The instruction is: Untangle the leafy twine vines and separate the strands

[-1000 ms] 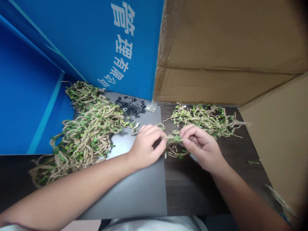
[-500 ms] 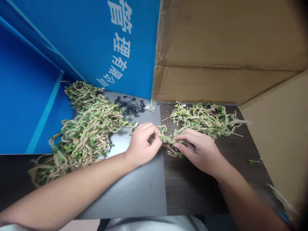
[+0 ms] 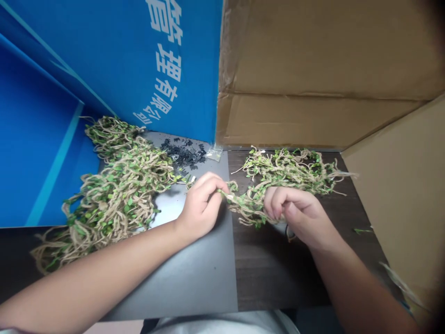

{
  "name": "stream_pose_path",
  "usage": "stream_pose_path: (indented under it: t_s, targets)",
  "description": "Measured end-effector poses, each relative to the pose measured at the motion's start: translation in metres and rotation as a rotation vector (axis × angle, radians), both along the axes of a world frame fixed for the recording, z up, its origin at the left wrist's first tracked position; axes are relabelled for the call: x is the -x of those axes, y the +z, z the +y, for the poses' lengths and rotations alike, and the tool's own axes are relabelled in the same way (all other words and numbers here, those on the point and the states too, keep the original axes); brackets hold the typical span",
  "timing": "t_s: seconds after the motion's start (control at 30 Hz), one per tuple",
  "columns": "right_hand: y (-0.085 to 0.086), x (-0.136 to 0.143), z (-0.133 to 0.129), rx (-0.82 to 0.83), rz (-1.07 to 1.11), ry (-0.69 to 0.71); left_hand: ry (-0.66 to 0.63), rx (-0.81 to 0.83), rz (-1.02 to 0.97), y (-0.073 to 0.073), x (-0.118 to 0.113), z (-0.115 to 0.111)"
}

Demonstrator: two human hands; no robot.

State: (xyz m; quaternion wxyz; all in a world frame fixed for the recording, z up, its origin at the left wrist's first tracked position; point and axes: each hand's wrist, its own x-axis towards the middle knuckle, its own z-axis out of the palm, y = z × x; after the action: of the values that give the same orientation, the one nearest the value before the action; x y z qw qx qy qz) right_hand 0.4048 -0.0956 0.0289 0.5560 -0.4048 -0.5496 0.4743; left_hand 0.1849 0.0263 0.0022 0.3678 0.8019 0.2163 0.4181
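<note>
Desk: dark wood desk [image 3: 278,278], blue board [image 3: 104,69] at 11 o'clock
Left hand [image 3: 200,208]: pinching leafy twine bundle [image 3: 245,206]
Right hand [image 3: 301,218]: fist closed on same bundle

A short bundle of jute twine with small green leaves [image 3: 245,206] stretches roughly level between the two hands, just above the table. Its left end is pinched in the fingers [image 3: 217,188] of the left hand [image 3: 200,208], its right end gathered inside the curled right hand [image 3: 299,215]. The tan strands are tangled and looped, leaves scattered along them, with a few loose loops drooping from the middle toward the dark wood.
</note>
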Motion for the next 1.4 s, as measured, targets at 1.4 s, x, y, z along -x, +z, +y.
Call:
stream_pose_path:
  t_s: [1.4]
  targets:
    - [0.0, 0.022, -0.002, -0.05, -0.636, -0.058, -0.102, -0.304, 0.113, 0.006, -0.001, -0.008]
